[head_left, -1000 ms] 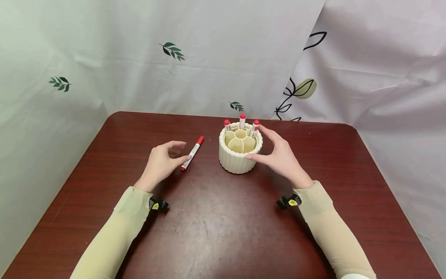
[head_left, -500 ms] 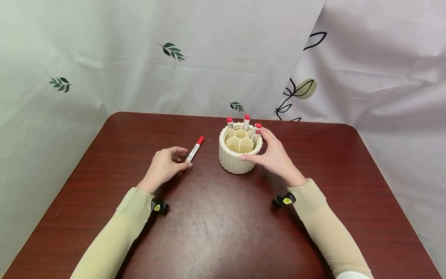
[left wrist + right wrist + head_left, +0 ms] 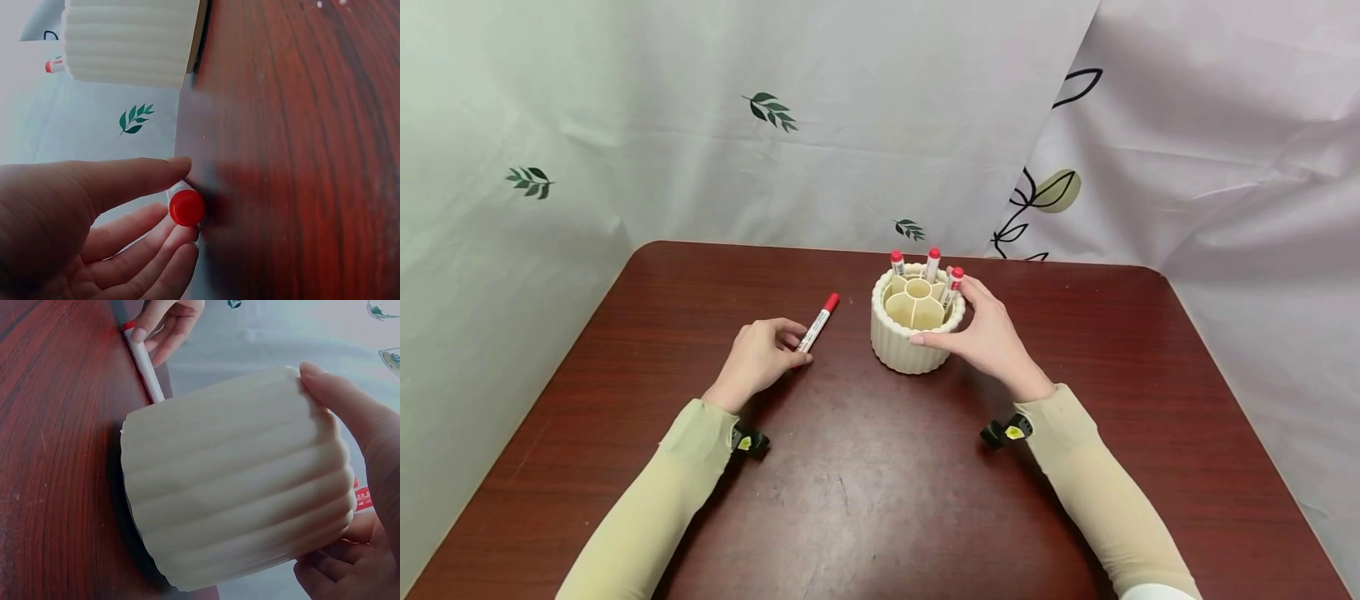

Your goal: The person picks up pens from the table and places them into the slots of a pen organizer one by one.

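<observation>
My left hand (image 3: 762,358) has its thumb and fingertips on either side of a red-capped white marker (image 3: 815,330), pinching its near end. The marker lies slanted on the table, and the left wrist view shows its red end (image 3: 187,208) between thumb and fingers. My right hand (image 3: 992,337) holds a cream, ribbed pen holder (image 3: 906,354) by its right side, thumb at the front near the rim and fingers behind. Inside the holder is a flower-shaped divider (image 3: 917,289). Three red-capped markers stand in its back and right compartments, among them the rightmost marker (image 3: 953,283).
The dark red-brown wooden table (image 3: 865,483) has rounded back corners. Behind it hangs a pale curtain (image 3: 850,150) with leaf prints. Each wrist wears a small black camera, such as the left camera (image 3: 751,442).
My left hand has moved slightly right and closed its fingers at the marker. The standing markers and divider have turned a little clockwise in the holder, while my right thumb has slid left along it.
</observation>
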The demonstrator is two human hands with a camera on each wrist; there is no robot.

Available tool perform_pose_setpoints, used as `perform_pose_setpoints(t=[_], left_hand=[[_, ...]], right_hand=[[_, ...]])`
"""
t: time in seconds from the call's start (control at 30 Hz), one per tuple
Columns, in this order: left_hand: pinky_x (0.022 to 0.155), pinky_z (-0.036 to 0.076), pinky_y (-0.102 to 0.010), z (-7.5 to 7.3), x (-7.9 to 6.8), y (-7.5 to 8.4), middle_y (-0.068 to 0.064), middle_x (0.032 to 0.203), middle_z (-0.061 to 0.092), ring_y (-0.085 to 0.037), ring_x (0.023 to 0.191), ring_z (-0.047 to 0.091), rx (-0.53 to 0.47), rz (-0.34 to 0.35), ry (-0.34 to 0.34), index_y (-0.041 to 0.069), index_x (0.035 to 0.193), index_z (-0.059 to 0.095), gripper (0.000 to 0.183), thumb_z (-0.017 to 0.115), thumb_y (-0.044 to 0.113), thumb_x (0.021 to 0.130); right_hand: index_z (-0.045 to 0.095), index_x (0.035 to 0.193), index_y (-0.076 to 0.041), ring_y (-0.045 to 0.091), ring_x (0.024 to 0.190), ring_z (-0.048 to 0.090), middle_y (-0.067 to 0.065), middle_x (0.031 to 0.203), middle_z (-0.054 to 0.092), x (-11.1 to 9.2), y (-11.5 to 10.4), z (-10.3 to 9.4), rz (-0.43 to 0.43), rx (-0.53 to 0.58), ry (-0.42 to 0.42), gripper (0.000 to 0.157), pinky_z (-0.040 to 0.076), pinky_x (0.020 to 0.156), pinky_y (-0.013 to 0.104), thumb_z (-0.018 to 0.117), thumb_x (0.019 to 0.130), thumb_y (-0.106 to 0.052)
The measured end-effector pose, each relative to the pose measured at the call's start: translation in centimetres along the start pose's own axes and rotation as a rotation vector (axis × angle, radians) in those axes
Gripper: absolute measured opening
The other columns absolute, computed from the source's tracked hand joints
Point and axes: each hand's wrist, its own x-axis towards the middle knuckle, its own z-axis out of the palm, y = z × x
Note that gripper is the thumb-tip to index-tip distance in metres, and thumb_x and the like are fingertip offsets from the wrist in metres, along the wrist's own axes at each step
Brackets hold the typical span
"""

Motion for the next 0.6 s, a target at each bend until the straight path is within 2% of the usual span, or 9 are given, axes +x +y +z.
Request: perform_pose_setpoints(t=[0.37,0.6], left_hand=[[0.064,0.043,-0.031,-0.22,0.35,0.06,0.003,0.074,0.065,-0.015,0.069,0.056,0.095,-0.036,-0.039,0.010,0.096,0.071,0.025,0.079,0.017,0.073],[0.063,0.042,-0.030,-0.60,0.36,0.10,0.004,0.074,0.065,-0.015,0.069,0.055,0.111,-0.024,0.009,0.010,0.093,0.073,0.018,0.072,0.015,0.076]], right_hand=[[0.052,0.129,-0.023,0.000,0.109,0.048,-0.017,0.121,0.051,-0.11,0.04,0.17,0.009,0.023,0.022,0.089,0.041,0.094,0.028,0.084,0.054,-0.058],[0.052,0.129,-0.021,0.002,0.110,0.048,-0.015,0.123,0.051,-0.15,0.19,0.20,0.010,0.017,0.042,0.091,0.041,0.094,0.029,0.085,0.052,-0.057]])
